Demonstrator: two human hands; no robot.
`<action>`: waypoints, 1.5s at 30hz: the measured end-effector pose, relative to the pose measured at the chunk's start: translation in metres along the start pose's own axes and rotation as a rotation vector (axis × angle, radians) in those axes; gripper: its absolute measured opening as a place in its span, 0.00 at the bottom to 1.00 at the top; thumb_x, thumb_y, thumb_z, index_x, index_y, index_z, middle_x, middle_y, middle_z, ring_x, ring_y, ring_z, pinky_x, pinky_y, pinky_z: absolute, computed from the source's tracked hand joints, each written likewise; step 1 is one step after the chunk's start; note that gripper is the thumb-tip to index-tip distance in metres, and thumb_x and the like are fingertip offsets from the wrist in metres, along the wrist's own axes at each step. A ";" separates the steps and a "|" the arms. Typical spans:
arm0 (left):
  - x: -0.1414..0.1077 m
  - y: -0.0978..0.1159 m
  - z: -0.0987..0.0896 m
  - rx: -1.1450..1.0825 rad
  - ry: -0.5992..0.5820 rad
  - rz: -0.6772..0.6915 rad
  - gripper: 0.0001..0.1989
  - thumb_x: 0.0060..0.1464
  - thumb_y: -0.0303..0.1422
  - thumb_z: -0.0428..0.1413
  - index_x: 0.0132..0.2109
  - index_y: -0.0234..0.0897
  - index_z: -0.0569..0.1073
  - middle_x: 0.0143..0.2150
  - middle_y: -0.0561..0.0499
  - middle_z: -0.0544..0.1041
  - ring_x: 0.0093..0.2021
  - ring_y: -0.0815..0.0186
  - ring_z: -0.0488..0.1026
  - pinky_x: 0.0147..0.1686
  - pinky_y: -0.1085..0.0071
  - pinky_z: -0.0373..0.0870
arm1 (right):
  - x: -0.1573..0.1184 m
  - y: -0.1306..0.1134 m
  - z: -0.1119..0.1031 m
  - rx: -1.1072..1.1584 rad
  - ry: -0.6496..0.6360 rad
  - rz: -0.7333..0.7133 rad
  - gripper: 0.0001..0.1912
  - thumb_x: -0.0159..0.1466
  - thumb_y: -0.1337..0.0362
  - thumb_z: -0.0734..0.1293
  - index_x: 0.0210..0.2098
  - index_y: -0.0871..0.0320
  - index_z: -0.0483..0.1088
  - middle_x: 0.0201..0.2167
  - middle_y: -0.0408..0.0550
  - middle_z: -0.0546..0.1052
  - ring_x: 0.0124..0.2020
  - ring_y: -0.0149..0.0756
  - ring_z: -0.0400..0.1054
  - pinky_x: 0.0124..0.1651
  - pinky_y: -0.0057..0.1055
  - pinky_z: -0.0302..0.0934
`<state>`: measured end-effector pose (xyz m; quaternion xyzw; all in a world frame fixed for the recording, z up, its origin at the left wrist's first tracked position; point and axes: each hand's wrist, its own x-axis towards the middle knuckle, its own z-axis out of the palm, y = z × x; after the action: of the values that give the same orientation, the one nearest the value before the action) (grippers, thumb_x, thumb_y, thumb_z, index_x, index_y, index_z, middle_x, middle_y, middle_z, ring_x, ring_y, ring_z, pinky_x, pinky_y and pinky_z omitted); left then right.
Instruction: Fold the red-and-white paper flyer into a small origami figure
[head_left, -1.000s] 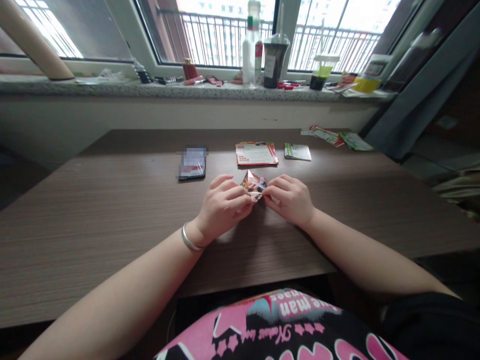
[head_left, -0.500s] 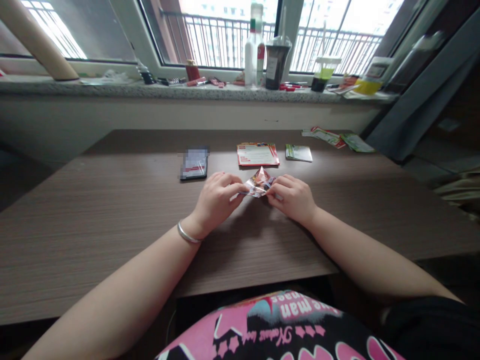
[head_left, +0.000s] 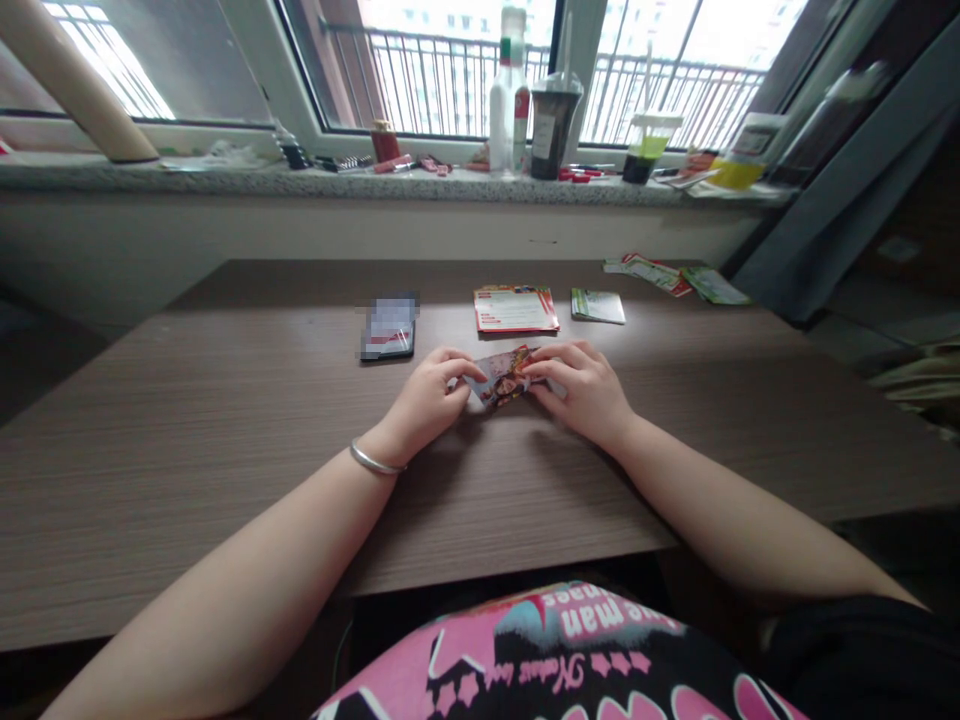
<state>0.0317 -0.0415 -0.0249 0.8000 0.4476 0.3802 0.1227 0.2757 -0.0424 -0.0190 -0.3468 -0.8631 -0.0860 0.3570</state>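
Note:
Between my hands, just above the wooden table (head_left: 247,420), is a glossy printed sheet of paper (head_left: 504,380) with a colourful picture, partly folded. My left hand (head_left: 431,392) pinches its left end between thumb and fingers. On the other side my right hand (head_left: 581,382) grips the right end, and its fingers cover part of the sheet. Beyond the sheet lies a stack of red-bordered printed cards (head_left: 516,310). A smaller pile of green-and-white cards (head_left: 598,306) is to the right of that stack. A phone (head_left: 388,328) rests beyond my left hand, its screen blurred out.
Several loose leaflets (head_left: 656,275) lie at the table's far right corner. Behind the table, a stone windowsill (head_left: 450,186) carries a clear bottle (head_left: 508,110), a dark lidded cup (head_left: 553,130), a red bottle (head_left: 385,142) and a cardboard tube (head_left: 82,85).
The sheet has gone from a raised, pointed fold to a flatter, slanted strip with its picture showing. My left hand has shifted slightly left and down; the stacks and phone stay put.

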 end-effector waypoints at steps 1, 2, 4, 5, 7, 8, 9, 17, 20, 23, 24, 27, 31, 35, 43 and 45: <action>0.000 0.001 0.000 0.001 -0.004 0.003 0.14 0.49 0.23 0.49 0.34 0.39 0.79 0.41 0.49 0.73 0.44 0.64 0.73 0.50 0.64 0.72 | 0.000 0.000 0.000 -0.001 0.011 0.020 0.09 0.62 0.64 0.69 0.43 0.52 0.75 0.46 0.47 0.77 0.48 0.42 0.67 0.53 0.42 0.62; -0.001 0.002 0.000 0.003 -0.006 0.007 0.14 0.49 0.23 0.49 0.32 0.38 0.78 0.40 0.49 0.74 0.43 0.64 0.73 0.49 0.64 0.72 | 0.000 0.000 0.000 -0.004 0.019 0.042 0.12 0.61 0.64 0.69 0.45 0.51 0.74 0.48 0.48 0.76 0.50 0.43 0.66 0.54 0.44 0.62; -0.001 0.003 -0.001 0.013 -0.006 0.013 0.13 0.49 0.23 0.49 0.30 0.38 0.77 0.40 0.49 0.74 0.43 0.64 0.73 0.47 0.65 0.72 | -0.001 0.000 0.001 -0.006 0.032 0.083 0.18 0.59 0.64 0.71 0.50 0.50 0.72 0.52 0.49 0.74 0.54 0.47 0.64 0.56 0.48 0.61; -0.001 0.003 -0.001 0.020 -0.004 0.016 0.12 0.50 0.23 0.49 0.29 0.38 0.76 0.40 0.49 0.74 0.42 0.64 0.72 0.46 0.65 0.73 | -0.001 0.001 0.002 -0.002 0.036 0.102 0.21 0.58 0.64 0.71 0.52 0.51 0.71 0.53 0.50 0.73 0.55 0.48 0.63 0.57 0.49 0.60; -0.002 0.003 -0.002 0.031 0.003 0.024 0.12 0.51 0.23 0.49 0.29 0.38 0.76 0.40 0.49 0.73 0.42 0.64 0.72 0.46 0.65 0.72 | -0.002 0.002 0.004 0.020 0.034 0.130 0.25 0.58 0.64 0.71 0.55 0.52 0.68 0.54 0.52 0.72 0.56 0.48 0.63 0.58 0.50 0.60; -0.002 0.004 -0.002 0.039 0.013 0.025 0.12 0.51 0.23 0.49 0.29 0.38 0.76 0.41 0.49 0.73 0.43 0.64 0.72 0.47 0.64 0.72 | -0.002 0.003 0.005 0.038 0.027 0.140 0.26 0.59 0.64 0.71 0.56 0.52 0.67 0.54 0.53 0.72 0.56 0.48 0.63 0.58 0.50 0.60; -0.002 0.005 -0.003 0.048 0.032 0.026 0.11 0.51 0.23 0.49 0.30 0.37 0.76 0.43 0.48 0.73 0.45 0.63 0.72 0.49 0.62 0.71 | -0.002 0.004 0.006 0.057 0.021 0.147 0.26 0.59 0.65 0.70 0.57 0.53 0.67 0.53 0.53 0.72 0.55 0.48 0.64 0.58 0.50 0.61; -0.002 0.013 -0.006 -0.052 0.078 -0.003 0.10 0.55 0.25 0.49 0.42 0.36 0.72 0.50 0.46 0.74 0.53 0.60 0.69 0.57 0.57 0.65 | -0.001 0.004 0.005 0.131 -0.012 0.153 0.20 0.60 0.71 0.66 0.52 0.52 0.70 0.47 0.51 0.76 0.50 0.45 0.68 0.55 0.47 0.63; -0.002 0.014 -0.004 -0.123 0.045 -0.035 0.14 0.60 0.31 0.48 0.51 0.35 0.69 0.50 0.44 0.75 0.51 0.60 0.72 0.54 0.59 0.68 | -0.001 0.004 0.006 0.164 -0.014 0.098 0.16 0.62 0.71 0.65 0.49 0.53 0.71 0.44 0.49 0.78 0.47 0.42 0.70 0.54 0.44 0.64; -0.003 0.014 -0.004 -0.173 0.021 -0.051 0.17 0.64 0.38 0.46 0.55 0.35 0.67 0.50 0.43 0.76 0.50 0.60 0.73 0.52 0.60 0.69 | -0.002 0.004 0.006 0.182 -0.007 0.076 0.14 0.63 0.71 0.65 0.47 0.55 0.71 0.42 0.49 0.78 0.45 0.41 0.70 0.52 0.41 0.65; -0.004 0.014 -0.004 -0.176 0.014 -0.051 0.17 0.64 0.39 0.46 0.55 0.36 0.67 0.50 0.43 0.76 0.50 0.60 0.73 0.53 0.60 0.69 | -0.002 0.003 0.006 0.182 -0.008 0.082 0.13 0.62 0.71 0.65 0.47 0.55 0.71 0.41 0.50 0.78 0.44 0.41 0.70 0.51 0.41 0.65; -0.004 0.014 -0.005 -0.162 -0.003 -0.038 0.18 0.66 0.41 0.43 0.53 0.36 0.70 0.51 0.44 0.77 0.52 0.59 0.72 0.55 0.60 0.67 | -0.002 0.003 0.006 0.184 -0.022 0.113 0.12 0.62 0.73 0.65 0.44 0.55 0.71 0.39 0.49 0.78 0.42 0.41 0.70 0.49 0.40 0.66; -0.004 0.015 -0.007 -0.184 -0.090 -0.038 0.21 0.67 0.41 0.40 0.48 0.36 0.74 0.49 0.45 0.77 0.51 0.60 0.73 0.56 0.59 0.65 | -0.002 0.005 0.005 0.180 -0.064 0.134 0.10 0.62 0.73 0.64 0.40 0.55 0.72 0.39 0.49 0.78 0.43 0.42 0.69 0.49 0.40 0.65; -0.003 0.015 -0.009 -0.164 -0.171 0.010 0.25 0.68 0.40 0.37 0.43 0.38 0.77 0.50 0.49 0.78 0.55 0.61 0.70 0.63 0.56 0.56 | -0.002 0.008 0.004 0.158 -0.078 0.175 0.08 0.60 0.74 0.65 0.35 0.55 0.72 0.36 0.48 0.77 0.42 0.42 0.69 0.47 0.38 0.64; 0.000 0.003 -0.003 0.056 -0.370 0.129 0.22 0.67 0.40 0.41 0.44 0.43 0.80 0.57 0.49 0.75 0.63 0.58 0.64 0.64 0.53 0.52 | -0.003 0.014 0.003 0.171 -0.174 0.118 0.06 0.60 0.71 0.66 0.32 0.55 0.74 0.34 0.47 0.77 0.40 0.40 0.69 0.46 0.37 0.64; 0.001 0.004 -0.003 0.102 -0.405 0.150 0.18 0.66 0.39 0.44 0.46 0.44 0.79 0.55 0.51 0.76 0.61 0.59 0.66 0.64 0.53 0.51 | -0.003 0.014 0.004 0.174 -0.195 0.066 0.06 0.60 0.70 0.66 0.32 0.54 0.74 0.35 0.46 0.78 0.41 0.39 0.69 0.47 0.37 0.63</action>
<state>0.0322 -0.0436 -0.0206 0.8962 0.3719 0.1964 0.1409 0.2845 -0.0320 -0.0257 -0.3495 -0.8859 0.0353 0.3029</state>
